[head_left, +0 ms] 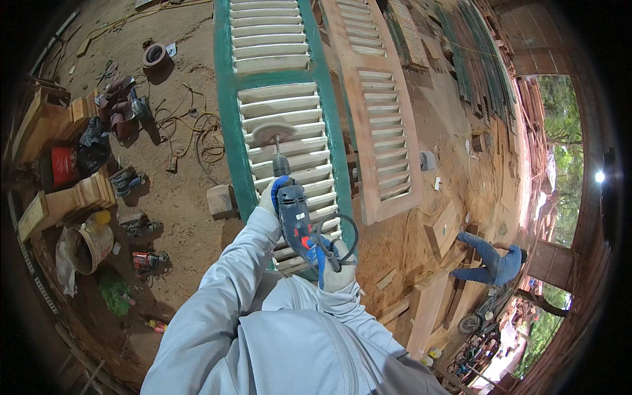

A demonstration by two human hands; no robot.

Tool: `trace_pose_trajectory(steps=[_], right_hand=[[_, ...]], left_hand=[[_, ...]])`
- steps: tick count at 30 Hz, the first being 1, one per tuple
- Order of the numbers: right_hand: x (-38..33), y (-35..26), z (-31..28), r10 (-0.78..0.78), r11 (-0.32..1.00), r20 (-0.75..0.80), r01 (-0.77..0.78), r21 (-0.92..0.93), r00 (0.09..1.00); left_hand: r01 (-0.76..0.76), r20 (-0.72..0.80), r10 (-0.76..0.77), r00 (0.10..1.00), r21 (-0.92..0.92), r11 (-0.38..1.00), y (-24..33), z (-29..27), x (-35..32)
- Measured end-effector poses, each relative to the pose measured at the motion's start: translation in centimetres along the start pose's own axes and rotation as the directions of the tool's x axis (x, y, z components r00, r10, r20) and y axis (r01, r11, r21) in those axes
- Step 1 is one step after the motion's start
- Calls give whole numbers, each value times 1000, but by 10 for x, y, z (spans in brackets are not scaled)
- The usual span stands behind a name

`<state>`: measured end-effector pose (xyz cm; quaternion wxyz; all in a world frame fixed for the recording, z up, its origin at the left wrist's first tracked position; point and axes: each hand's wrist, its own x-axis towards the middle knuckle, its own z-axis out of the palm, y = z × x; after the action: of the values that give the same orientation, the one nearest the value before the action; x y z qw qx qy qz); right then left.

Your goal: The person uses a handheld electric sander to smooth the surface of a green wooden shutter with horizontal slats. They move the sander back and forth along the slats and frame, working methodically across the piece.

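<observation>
A dark blue power drill is held in both my hands over a louvered shutter with a green frame. My left hand, in a white and blue glove, wraps the drill's front near the chuck. The gloved right hand closes round its rear handle, where a black cord loops. A round sanding disc, blurred as if spinning, is fitted in the chuck. It is at the pale slats in the shutter's lower panel; whether it touches them I cannot tell.
A bare-wood shutter lies to the right. A wooden block sits by the green frame's left. Cords, sanding belts, a bucket and a red tool litter the left floor. A person bends over boards at right.
</observation>
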<state>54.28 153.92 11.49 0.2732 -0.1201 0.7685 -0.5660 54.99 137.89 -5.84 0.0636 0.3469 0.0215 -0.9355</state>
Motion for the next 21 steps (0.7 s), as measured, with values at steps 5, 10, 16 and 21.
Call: trace_pose_trajectory(steps=[5, 10, 16, 21], right_hand=[[-9, -10, -2, 141, 989, 123, -145, 27, 982], [-22, -7, -2, 112, 987, 143, -127, 96, 983], [-15, -12, 6, 137, 988, 242, -152, 42, 960], [-11, -19, -7, 152, 981, 86, -161, 105, 985]], left_hand=[[-75, -142, 83, 986, 61, 995, 7, -22, -8], [-167, -58, 164, 985, -58, 984, 7, -36, -22], [-192, -45, 193, 980, 10, 981, 28, -57, -35], [-138, -148, 155, 977, 123, 983, 1, -53, 2]])
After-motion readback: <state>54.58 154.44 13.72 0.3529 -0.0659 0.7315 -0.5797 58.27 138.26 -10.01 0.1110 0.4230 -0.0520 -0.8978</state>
